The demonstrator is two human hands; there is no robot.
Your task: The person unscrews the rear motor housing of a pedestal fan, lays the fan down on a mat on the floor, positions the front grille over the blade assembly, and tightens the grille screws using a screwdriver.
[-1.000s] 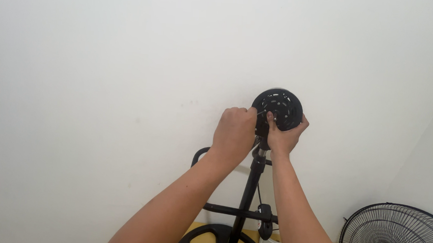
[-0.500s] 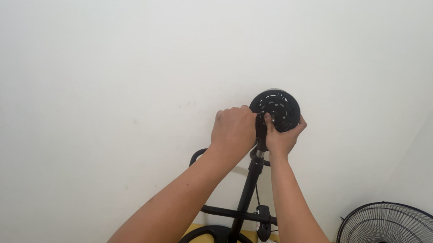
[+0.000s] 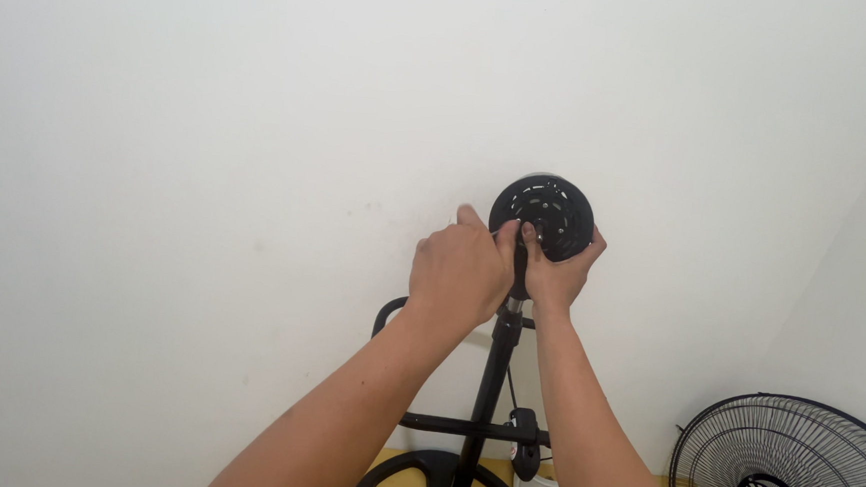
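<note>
Up top, motor housing: a round black fan motor housing (image 3: 543, 215) with vent slots sits at the head of a black stand pole (image 3: 489, 387), in front of a plain white wall (image 3: 208, 160).
Left hand: the left hand (image 3: 459, 272) is curled into a loose fist just left of the housing, its fingers closed at the neck where pole and housing meet; what exactly it pinches is hidden.
Right hand: the right hand (image 3: 559, 273) cups the housing from below and from the right, its thumb pressed on the slotted face and its fingers wrapped behind.
Stand: a crossbar (image 3: 462, 427) crosses the pole lower down, above a round black base (image 3: 438, 485).
Other fan: a black wire fan guard (image 3: 790, 471) stands at the lower right, well apart from both hands.
</note>
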